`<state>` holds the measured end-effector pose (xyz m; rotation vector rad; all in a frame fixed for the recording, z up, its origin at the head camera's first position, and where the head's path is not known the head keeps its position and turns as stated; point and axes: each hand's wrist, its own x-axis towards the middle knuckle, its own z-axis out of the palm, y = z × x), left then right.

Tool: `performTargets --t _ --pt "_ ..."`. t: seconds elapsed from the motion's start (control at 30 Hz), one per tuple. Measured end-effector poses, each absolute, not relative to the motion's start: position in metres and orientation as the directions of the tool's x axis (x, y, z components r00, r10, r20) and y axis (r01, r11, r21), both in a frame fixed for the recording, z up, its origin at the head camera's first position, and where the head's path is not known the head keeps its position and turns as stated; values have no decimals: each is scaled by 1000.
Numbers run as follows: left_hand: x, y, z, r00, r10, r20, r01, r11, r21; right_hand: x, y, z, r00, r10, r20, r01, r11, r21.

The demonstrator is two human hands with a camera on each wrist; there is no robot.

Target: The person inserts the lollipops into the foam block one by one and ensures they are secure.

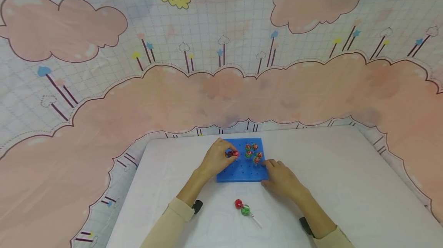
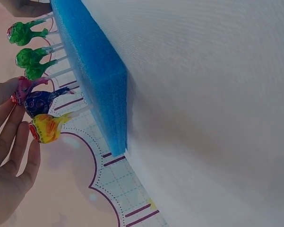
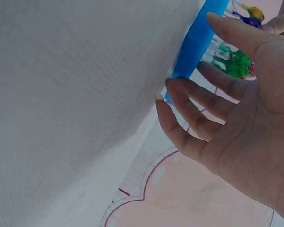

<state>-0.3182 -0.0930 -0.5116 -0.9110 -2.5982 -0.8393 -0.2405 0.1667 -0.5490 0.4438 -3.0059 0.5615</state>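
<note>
A blue foam board (image 1: 238,173) dotted with small holes lies on the table, several lollipops standing in it by their sticks. My left hand (image 1: 217,158) is over its left half, pinching a pink lollipop (image 2: 22,90) by the candy between thumb and fingertips. Close beside those fingers stand a dark blue lollipop (image 2: 38,103) and a yellow lollipop (image 2: 46,128). Several green-wrapped lollipops (image 1: 256,160) occupy the board's right half. My right hand (image 1: 282,178) rests at the board's right edge, fingers spread and slightly bent, fingertips against its side in the right wrist view.
On the white table (image 1: 166,186), in front of the board, a red lollipop (image 1: 238,203) lies against a green lollipop (image 1: 245,210) whose white stick points toward the lower right. A patterned cloth with clouds (image 1: 242,94) hangs behind the table.
</note>
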Motion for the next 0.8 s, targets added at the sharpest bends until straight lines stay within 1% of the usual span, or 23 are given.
performTargets --t 0.33,0.8 --pt "-316 -89 -510 -770 495 403 636 650 416 -238 168 -549 -958 -269 94 -285 893 -348" --pt "-308 -86 -509 -795 474 378 605 673 426 -236 170 -550 -958 -273 91 -288 891 -352"
